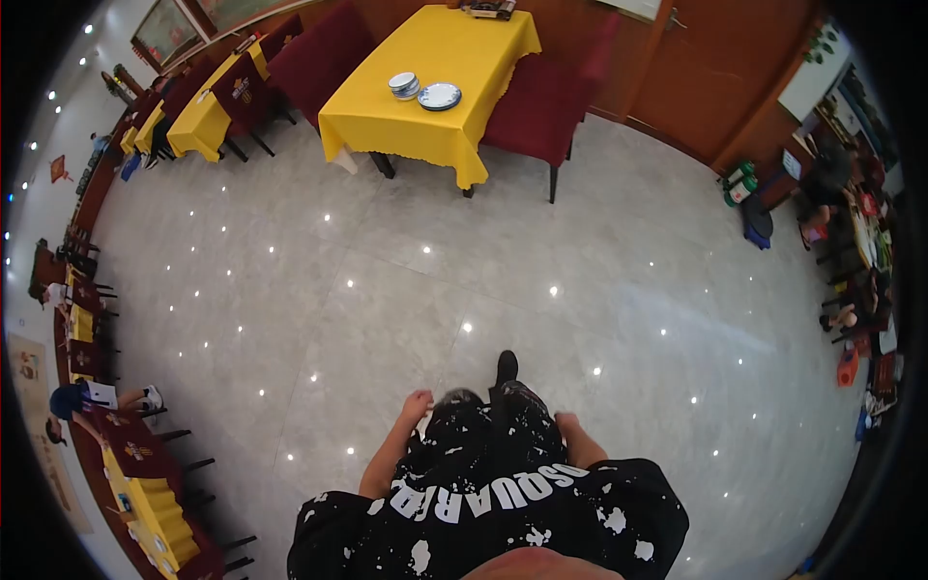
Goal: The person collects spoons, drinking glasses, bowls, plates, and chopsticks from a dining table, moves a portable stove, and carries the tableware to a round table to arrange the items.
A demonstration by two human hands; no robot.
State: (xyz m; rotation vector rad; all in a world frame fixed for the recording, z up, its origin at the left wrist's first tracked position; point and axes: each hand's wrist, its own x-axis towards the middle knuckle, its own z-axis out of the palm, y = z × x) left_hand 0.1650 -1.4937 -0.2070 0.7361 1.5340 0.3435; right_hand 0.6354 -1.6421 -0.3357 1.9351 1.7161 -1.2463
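Note:
My left hand [418, 404] hangs beside my left thigh, its fingers loosely curled and nothing visible in them. On the other side, my right hand [567, 422] is close against my leg; its fingers are too small and partly hidden to make out. Both arms hang low, and neither hand touches any furniture. Ahead, well beyond reach, a table with a yellow tablecloth [416, 58] bears a stack of small bowls [404, 85] and a stack of blue-rimmed plates [440, 96].
Dark red chairs [541, 106] flank that table. Glossy grey tiles [483, 251] spread around me. Green cylinders [740, 184] stand near a brown door [720, 77]. At left, a person [82, 396] leans over another yellow-covered table [150, 503]; more people are at the right edge.

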